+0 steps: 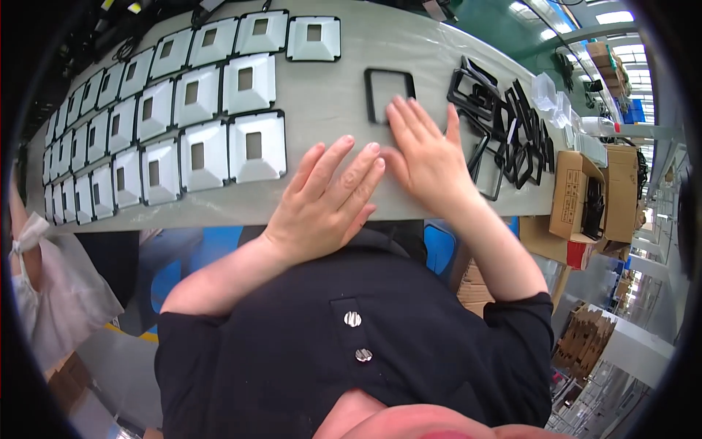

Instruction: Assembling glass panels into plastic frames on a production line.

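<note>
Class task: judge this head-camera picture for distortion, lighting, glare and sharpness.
Head view: strong fisheye, the table edge bows and a black rim frames the picture; even overhead light, only soft shadows under the left hand and right hand; ceiling lights blow out at upper right; white square covers sharp, far rows smaller.

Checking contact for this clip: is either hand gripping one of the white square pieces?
No: both hands lie flat on the table, the right touching a black frame.

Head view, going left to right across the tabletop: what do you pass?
White square covers in rows → left hand → single black frame, right hand on its near edge → heap of black frames → cardboard box.
</note>
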`<state>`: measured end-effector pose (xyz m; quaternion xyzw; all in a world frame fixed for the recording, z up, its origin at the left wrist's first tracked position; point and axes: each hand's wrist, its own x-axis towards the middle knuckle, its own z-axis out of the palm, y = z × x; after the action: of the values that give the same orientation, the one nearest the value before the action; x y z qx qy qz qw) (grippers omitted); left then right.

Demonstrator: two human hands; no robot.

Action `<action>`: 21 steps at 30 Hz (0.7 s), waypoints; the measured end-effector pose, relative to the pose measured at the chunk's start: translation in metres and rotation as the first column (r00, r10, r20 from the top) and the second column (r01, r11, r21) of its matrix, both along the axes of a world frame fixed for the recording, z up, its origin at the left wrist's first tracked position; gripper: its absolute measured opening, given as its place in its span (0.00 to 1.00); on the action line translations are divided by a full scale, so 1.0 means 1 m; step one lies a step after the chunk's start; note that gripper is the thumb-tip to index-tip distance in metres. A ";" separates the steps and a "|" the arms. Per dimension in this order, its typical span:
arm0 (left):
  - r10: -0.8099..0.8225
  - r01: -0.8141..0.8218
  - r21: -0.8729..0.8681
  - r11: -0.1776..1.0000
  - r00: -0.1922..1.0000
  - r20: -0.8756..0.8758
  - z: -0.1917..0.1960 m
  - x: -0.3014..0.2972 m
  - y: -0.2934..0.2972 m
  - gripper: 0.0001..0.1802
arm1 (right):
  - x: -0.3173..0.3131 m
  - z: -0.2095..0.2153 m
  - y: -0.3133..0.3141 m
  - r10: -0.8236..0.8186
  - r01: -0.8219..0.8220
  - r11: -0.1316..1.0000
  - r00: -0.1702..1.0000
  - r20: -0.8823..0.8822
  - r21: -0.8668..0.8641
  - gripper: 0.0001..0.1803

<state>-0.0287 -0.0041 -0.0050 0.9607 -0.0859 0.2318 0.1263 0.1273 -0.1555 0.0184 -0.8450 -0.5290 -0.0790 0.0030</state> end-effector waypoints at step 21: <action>-0.262 0.256 -0.060 0.965 0.956 -0.134 0.031 0.113 -0.051 0.25 | 0.297 0.014 -0.172 -0.795 0.781 0.579 0.605 -0.052 0.233 0.30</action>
<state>0.0840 -0.0552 0.0259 0.9523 -0.1969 0.1466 0.1815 0.4241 -0.3270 0.0326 -0.9824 -0.0860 -0.1580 0.0509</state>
